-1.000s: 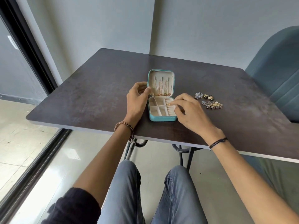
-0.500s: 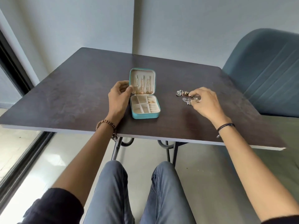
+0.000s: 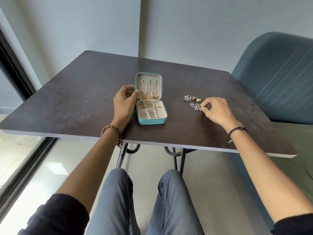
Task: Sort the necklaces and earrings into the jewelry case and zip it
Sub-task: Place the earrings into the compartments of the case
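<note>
Blue chair [image 3: 274,78] stands right of the tabletop [image 3: 76,99]. The open jewelry case [image 3: 151,114] sits mid-tabletop, and your left grip [image 3: 124,102] pinches the left edge of its upright lid. Your right grip [image 3: 216,110], well right of the case, pinches one piece at the earring pile [image 3: 193,100]. A second ago it was at the case's right compartments.
</note>
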`<state>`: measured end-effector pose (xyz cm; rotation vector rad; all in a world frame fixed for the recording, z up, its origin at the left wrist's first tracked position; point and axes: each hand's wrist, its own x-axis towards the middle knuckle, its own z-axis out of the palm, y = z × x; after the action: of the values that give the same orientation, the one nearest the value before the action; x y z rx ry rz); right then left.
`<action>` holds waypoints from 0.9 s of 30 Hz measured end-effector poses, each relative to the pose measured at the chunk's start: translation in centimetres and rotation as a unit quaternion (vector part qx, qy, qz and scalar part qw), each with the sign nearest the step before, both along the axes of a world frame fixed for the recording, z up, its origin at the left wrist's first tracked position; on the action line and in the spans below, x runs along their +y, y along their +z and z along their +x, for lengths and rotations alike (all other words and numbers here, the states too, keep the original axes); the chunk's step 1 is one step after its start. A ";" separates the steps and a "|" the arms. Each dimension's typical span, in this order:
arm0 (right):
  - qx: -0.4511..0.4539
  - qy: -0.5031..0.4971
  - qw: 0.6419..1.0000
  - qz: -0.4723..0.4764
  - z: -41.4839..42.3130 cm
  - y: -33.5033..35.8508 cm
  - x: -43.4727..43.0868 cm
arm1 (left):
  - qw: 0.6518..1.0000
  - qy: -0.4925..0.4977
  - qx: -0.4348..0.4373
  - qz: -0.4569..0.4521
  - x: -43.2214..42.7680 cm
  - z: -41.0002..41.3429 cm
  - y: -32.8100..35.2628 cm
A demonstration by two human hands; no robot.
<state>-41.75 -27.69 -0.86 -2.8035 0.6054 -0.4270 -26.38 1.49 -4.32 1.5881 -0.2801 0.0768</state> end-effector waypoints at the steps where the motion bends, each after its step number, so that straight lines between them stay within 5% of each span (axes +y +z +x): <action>1: -0.004 0.000 1.000 0.004 0.0 0.1 0.1 | 1.000 0.002 0.000 0.001 0.0 0.0 0.0; 11: -0.089 0.051 0.994 0.045 0.0 1.8 2.7 | 1.000 0.001 0.007 0.000 -0.1 0.0 0.0; 16: -0.135 0.085 0.972 0.171 0.2 2.3 5.8 | 1.000 -0.001 0.008 -0.007 -0.1 -0.2 0.1; 22: -0.132 0.159 0.906 0.369 0.9 2.1 9.6 | 1.000 -0.004 0.006 -0.014 -0.1 -0.3 0.2; 27: -0.094 0.195 0.917 0.333 1.8 1.6 11.0 | 1.000 -0.002 0.004 -0.015 0.0 -0.2 0.0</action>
<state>-39.99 -16.67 0.78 -2.1166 0.0974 -0.3214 -26.54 1.47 -4.28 1.5578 -0.2744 0.0707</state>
